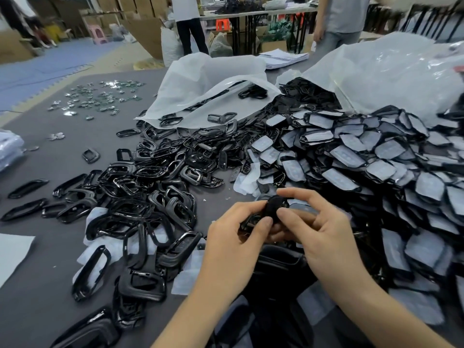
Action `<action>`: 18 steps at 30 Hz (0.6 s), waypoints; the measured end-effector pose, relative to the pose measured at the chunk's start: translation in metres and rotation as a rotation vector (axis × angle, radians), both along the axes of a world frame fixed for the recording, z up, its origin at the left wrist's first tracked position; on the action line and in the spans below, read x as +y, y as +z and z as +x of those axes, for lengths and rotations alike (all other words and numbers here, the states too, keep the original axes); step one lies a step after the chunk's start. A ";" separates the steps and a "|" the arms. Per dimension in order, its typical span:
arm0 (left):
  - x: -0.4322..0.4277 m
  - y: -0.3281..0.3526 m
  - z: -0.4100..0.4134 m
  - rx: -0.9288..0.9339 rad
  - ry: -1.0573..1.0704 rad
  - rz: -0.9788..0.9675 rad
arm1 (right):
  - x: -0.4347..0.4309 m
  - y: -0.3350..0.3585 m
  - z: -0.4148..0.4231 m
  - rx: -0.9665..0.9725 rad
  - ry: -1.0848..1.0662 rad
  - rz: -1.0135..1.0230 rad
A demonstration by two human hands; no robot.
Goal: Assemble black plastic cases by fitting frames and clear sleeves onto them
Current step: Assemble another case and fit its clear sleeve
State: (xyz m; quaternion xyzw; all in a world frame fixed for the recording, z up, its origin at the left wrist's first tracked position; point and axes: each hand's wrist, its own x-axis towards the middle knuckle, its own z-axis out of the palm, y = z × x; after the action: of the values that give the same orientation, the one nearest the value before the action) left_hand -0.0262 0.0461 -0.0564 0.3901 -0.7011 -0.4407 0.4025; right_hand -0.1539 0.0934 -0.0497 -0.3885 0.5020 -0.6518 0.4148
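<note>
Head view: where's the black case (275,209)?
— Between both; left hand (233,242) and right hand (326,234) pinch it beside the frames pile (140,187); seems light, stiff, slick; grip its edges.

Clock centred on the black case (275,208) pinched by the left hand (233,237) and right hand (324,237). A pile of black frames (150,187) blocks 7 to 11 o'clock, and a heap of sleeved cases (364,172) blocks 12 to 5. A small bare pocket (213,192) opens at 10, just beside the hands. Open table (37,317) lies beyond the frames at 8 and 10. A dark bag (276,262) sits at 6.
</note>
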 end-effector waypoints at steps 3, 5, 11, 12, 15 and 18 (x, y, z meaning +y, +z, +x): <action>0.002 0.001 0.000 -0.007 -0.005 0.005 | 0.000 0.002 0.001 -0.104 -0.004 0.025; 0.002 0.000 0.000 0.007 -0.001 0.010 | -0.001 0.001 0.000 -0.129 -0.013 0.048; 0.001 0.001 0.001 0.062 0.012 0.030 | -0.004 -0.002 -0.001 -0.223 -0.038 0.104; 0.001 0.001 0.001 0.062 0.018 0.028 | -0.004 -0.003 -0.001 -0.247 -0.037 0.110; -0.001 0.000 0.002 0.064 0.027 0.048 | -0.005 -0.003 -0.001 -0.275 -0.020 0.127; -0.001 -0.001 0.003 0.080 0.024 0.073 | -0.006 -0.003 0.000 -0.315 -0.025 0.152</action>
State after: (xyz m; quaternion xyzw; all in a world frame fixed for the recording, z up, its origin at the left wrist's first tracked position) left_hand -0.0237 0.0450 -0.0572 0.3950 -0.6633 -0.4762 0.4210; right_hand -0.1539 0.0878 -0.0523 -0.2430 0.4832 -0.6700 0.5085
